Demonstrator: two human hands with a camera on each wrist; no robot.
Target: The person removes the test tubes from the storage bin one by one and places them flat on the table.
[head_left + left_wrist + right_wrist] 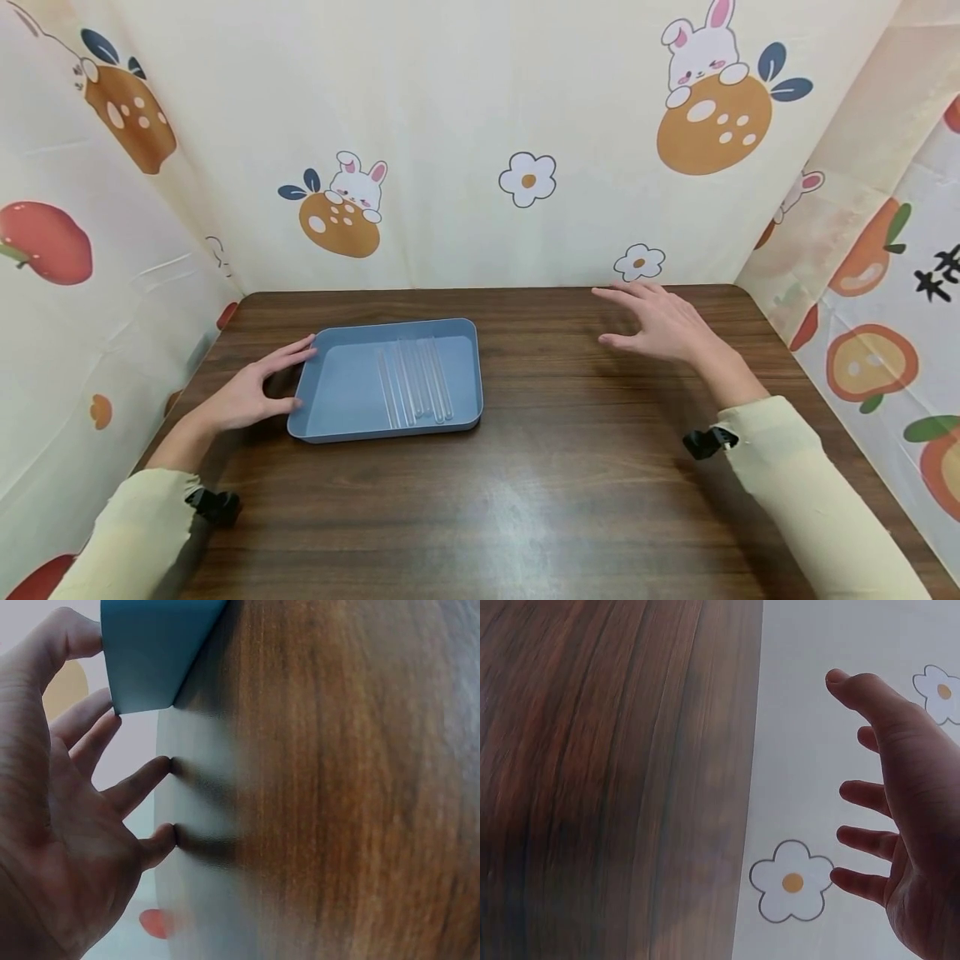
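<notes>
A shallow blue tray point(345, 383) sits on the table, left of centre. Several clear test tubes point(427, 379) lie side by side in it, their rounded ends towards the near rim. At the tray's left side is my left hand point(243, 396), thumb and fingers spread apart and touching the wall. The left wrist view shows that hand point(82, 795) with its thumb and some fingertips against the tray's corner point(150, 667). Over the far right of the table hovers my right hand point(663, 321), fingers extended and nothing held. Its fingers also appear spread in the right wrist view.
The dark wooden table point(525, 500) reaches back to a printed curtain point(450, 125). More printed cloth hangs along the left and right sides. Each pale sleeve carries a small black device, such as the one at the right wrist point(708, 442).
</notes>
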